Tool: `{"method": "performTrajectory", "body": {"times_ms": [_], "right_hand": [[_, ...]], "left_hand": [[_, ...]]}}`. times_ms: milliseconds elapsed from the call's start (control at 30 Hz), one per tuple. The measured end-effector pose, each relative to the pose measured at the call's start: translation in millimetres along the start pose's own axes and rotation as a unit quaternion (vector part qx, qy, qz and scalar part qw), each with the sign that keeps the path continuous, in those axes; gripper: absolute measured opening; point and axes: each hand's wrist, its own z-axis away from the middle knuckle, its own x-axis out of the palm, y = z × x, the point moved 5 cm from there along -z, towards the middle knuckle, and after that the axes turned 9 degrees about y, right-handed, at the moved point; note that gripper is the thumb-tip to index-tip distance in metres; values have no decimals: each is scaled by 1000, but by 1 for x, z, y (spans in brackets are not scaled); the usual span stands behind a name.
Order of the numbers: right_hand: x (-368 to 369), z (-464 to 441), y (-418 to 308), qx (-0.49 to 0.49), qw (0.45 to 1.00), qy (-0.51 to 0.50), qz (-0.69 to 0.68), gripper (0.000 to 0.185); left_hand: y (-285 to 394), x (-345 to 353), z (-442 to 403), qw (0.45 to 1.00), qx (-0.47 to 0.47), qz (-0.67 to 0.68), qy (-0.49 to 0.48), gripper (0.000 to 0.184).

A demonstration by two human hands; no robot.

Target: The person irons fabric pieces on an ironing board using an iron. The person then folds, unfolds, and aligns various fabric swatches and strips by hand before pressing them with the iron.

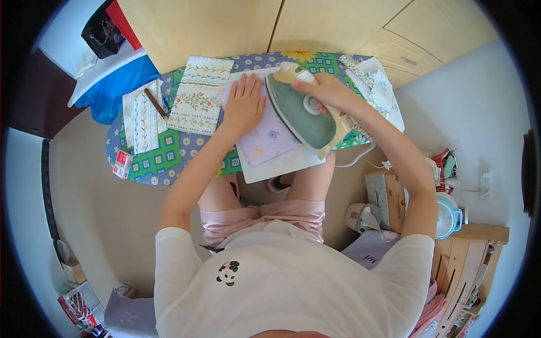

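My right hand (321, 93) is wrapped round the handle of a green and cream clothes iron (304, 112). The iron is tilted, its green face turned partly toward me, over the right side of a lilac flowered sheet (270, 141); whether it touches the sheet I cannot tell. Flat on the upper left of that sheet lies my left hand (246, 104), fingers stretched out. A white board (282, 164) lies under the sheet. To the left is a flower-patterned piece (197, 96), folded or stacked.
The ironing board (152, 152) has a blue and green patterned cover. On its left are another flowered piece (143, 124), a brown stick (155, 103) and a small red-and-white box (122, 164). More flowered pieces (380, 90) lie at right. The cord (360, 156) hangs near the right edge.
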Motion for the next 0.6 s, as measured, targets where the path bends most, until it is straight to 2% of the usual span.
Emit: {"method": "performTrajectory", "body": {"times_ms": [100,167,233,467,600], "right_hand": [[8,8,-3,-18,1000,9,-10,49],[9,8,1,-19,1000,20,-15,49],[12,4,7,-17,1000,-5,1,49],[10,9,15,-15,1000,-11,3,54],[5,16,23,-2,999,4,47,60]], "left_hand": [[0,2,5,1000,10,-22,0,50],[3,1,5,995,30,-95,-12,50],[4,1,5,994,31,-102,-18,50],[3,3,6,993,34,-115,-20,53],[1,5,5,993,46,-105,-1,53]]}}
